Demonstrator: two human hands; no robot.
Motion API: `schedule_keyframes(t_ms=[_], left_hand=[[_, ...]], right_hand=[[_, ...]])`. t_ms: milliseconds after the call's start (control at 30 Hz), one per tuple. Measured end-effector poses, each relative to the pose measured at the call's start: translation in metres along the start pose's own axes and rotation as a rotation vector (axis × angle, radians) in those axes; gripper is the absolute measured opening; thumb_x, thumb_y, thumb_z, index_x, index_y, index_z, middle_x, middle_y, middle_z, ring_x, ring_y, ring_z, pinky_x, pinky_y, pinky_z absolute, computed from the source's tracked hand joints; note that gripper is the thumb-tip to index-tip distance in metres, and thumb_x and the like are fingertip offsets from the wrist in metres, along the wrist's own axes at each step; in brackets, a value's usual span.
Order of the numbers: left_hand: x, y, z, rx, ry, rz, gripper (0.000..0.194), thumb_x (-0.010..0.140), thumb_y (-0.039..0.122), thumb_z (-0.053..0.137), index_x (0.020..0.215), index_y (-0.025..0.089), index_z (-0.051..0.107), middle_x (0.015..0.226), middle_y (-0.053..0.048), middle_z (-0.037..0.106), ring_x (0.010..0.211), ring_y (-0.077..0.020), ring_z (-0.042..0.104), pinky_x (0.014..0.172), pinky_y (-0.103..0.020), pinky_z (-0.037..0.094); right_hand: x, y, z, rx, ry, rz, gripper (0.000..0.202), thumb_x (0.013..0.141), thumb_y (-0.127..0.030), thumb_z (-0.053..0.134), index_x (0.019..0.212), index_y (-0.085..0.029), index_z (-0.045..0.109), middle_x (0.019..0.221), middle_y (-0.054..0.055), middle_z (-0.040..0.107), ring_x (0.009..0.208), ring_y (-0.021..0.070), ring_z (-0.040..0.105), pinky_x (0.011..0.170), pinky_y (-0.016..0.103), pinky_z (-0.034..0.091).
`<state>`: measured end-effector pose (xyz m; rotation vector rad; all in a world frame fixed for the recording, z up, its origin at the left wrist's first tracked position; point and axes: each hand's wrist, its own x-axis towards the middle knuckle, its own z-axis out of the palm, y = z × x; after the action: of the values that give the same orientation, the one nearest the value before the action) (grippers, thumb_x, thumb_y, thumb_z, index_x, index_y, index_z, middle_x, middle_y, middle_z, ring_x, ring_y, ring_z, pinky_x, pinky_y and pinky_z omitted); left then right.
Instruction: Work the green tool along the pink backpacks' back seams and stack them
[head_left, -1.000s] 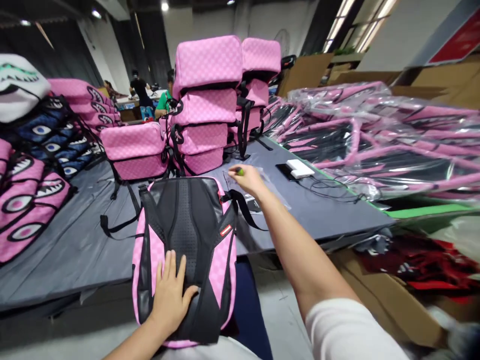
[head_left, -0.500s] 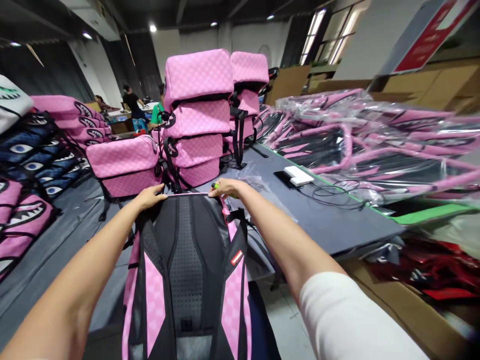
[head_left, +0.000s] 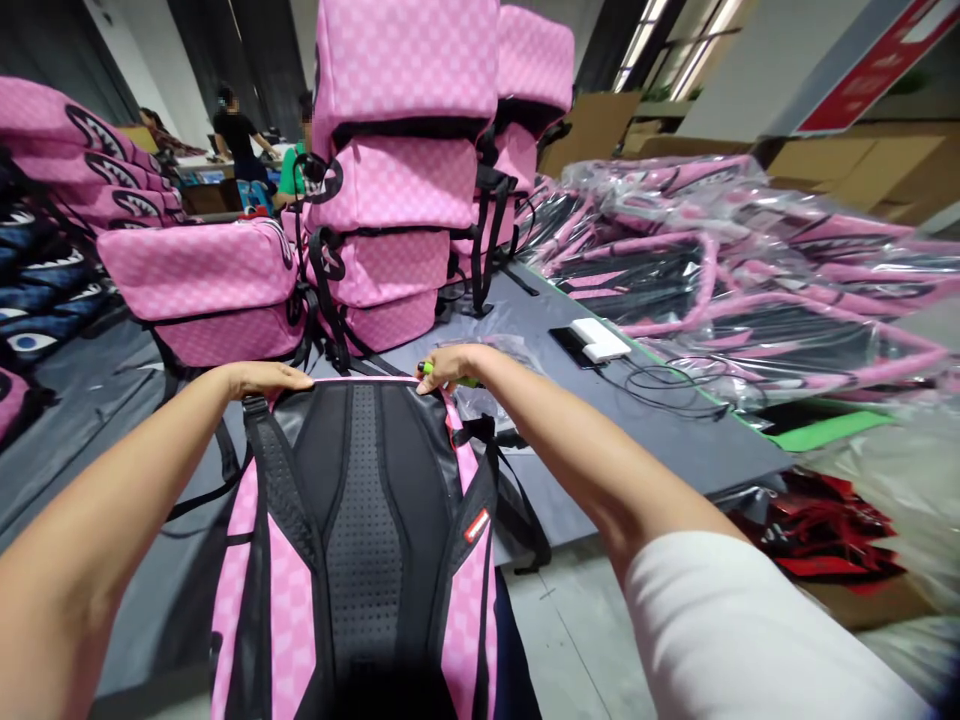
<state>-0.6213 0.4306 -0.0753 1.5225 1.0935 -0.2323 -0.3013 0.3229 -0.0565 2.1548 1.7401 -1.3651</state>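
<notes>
A pink checkered backpack stands upright before me, with its black padded back panel and shoulder straps facing me. My left hand grips its top left corner, thumb along the edge. At the top right, my right hand pinches the same edge. A small yellow-green object with a dark tip sticks out of my right hand; its kind is mostly hidden by the fingers. The backpack's front faces away and is out of sight.
Stacked pink backpacks rise just beyond the table's near edge. Bagged pink backpacks are heaped at right. A white box-shaped device with cables lies on the table. Blue backpacks sit at left. A person is far behind.
My view has moved closer to the stacks. My left hand has slid left along the backpack's top edge, and the backpack leans a little to the left. Both hands still hold it.
</notes>
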Motion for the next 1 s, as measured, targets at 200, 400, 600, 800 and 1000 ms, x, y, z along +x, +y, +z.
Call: schedule_keyframes(t_ms=[200, 400, 600, 800, 1000], left_hand=[[0.008, 0.008, 0.002, 0.141, -0.002, 0.018, 0.065, 0.038, 0.060, 0.091, 0.088, 0.021, 0.078, 0.073, 0.000, 0.071, 0.061, -0.0144, 0.061, 0.046, -0.019, 0.044], [-0.005, -0.008, 0.001, 0.119, 0.054, -0.035, 0.065, 0.046, 0.064, 0.088, 0.096, 0.023, 0.077, 0.084, -0.003, 0.075, 0.065, -0.0155, 0.064, 0.052, -0.022, 0.051], [-0.011, -0.013, 0.001, -0.007, 0.015, -0.138, 0.080, 0.044, 0.078, 0.080, 0.100, 0.021, 0.077, 0.092, -0.010, 0.077, 0.059, -0.0186, 0.064, 0.050, -0.029, 0.053], [0.003, -0.007, 0.013, 0.308, 0.240, -0.016, 0.053, 0.060, 0.058, 0.082, 0.096, 0.019, 0.075, 0.091, -0.005, 0.078, 0.073, -0.0203, 0.070, 0.060, -0.026, 0.055], [0.004, -0.017, 0.054, 0.605, 0.601, 0.016, 0.037, 0.083, 0.037, 0.068, 0.114, 0.018, 0.069, 0.118, -0.014, 0.073, 0.116, -0.0352, 0.065, 0.097, -0.041, 0.051]], right_hand=[[0.003, -0.007, 0.027, -0.137, 0.211, 0.007, 0.023, 0.074, -0.017, 0.082, 0.095, -0.015, 0.073, 0.095, 0.009, 0.074, 0.103, 0.0260, 0.068, 0.081, 0.026, 0.053], [-0.007, 0.006, 0.029, -0.024, 0.146, 0.018, 0.018, 0.089, -0.025, 0.070, 0.106, -0.019, 0.068, 0.090, 0.004, 0.074, 0.075, 0.0166, 0.069, 0.069, 0.025, 0.055], [-0.001, 0.015, 0.007, 0.045, -0.015, 0.062, 0.031, 0.079, -0.039, 0.082, 0.092, -0.014, 0.068, 0.070, 0.002, 0.071, 0.060, 0.0153, 0.067, 0.064, 0.029, 0.058], [0.006, 0.009, 0.017, -0.050, 0.074, 0.077, 0.028, 0.078, -0.037, 0.084, 0.090, -0.015, 0.070, 0.071, 0.003, 0.072, 0.062, 0.0176, 0.068, 0.065, 0.030, 0.059], [-0.001, -0.005, 0.062, -0.293, 0.393, 0.079, 0.024, 0.089, -0.023, 0.068, 0.112, -0.015, 0.070, 0.116, 0.017, 0.072, 0.111, 0.0315, 0.068, 0.091, 0.036, 0.052]])
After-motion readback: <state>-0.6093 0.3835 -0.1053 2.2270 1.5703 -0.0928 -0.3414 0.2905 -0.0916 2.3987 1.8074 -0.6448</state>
